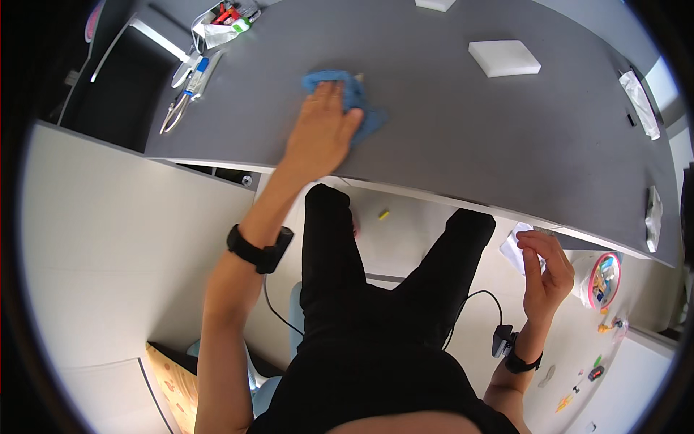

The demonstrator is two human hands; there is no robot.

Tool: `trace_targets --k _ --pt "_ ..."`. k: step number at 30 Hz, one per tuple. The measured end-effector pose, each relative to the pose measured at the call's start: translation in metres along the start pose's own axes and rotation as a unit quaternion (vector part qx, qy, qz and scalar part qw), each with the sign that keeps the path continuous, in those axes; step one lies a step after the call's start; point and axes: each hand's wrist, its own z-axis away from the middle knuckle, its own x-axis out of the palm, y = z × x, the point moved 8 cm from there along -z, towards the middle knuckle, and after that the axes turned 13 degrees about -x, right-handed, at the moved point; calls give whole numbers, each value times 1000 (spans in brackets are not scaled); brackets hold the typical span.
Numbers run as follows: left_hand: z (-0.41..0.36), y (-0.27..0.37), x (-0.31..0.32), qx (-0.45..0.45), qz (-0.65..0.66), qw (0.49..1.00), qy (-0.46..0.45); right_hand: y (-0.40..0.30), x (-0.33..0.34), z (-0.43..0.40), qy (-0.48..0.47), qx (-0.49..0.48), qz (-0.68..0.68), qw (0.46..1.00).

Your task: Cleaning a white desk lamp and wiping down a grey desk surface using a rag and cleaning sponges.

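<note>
My left hand (322, 135) lies palm down on a crumpled blue cloth (355, 92), pressing it against the grey desktop (434, 125). Parts of the cloth show beyond the fingertips and to the right of the thumb; the rest is hidden under the hand. A small pale piece (360, 77) sticks out at the cloth's far edge. Off the desk's front edge, my right hand (547, 274) hangs in the air with loosely bent fingers and nothing in it. Each wrist wears a black strap with a small device.
A white foam block (505, 58) lies at the back right of the desk. On the left are a cable with a blue part (198, 73) and a container of small items (225, 24). White wrapped packs (640, 103) lie far right. A pink-rimmed bin (604, 281) stands below.
</note>
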Motion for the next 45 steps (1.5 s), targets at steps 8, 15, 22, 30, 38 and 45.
trace_targets --k 8,15,22,30,38,45 --pt "26 188 29 147 101 984 -17 16 -44 24 52 11 -27 998" --pt "47 284 34 235 188 954 -20 17 -80 63 109 56 -50 991" --pt "65 340 32 189 345 919 40 -10 -99 69 161 62 5 985" --pt "84 336 57 -170 828 183 -501 -31 -105 71 215 88 44 972" --pt "65 244 7 -33 866 -33 -498 -25 -60 40 148 86 -23 985" --pt "53 182 -1 -112 881 142 -437 -18 -82 11 165 67 102 979"
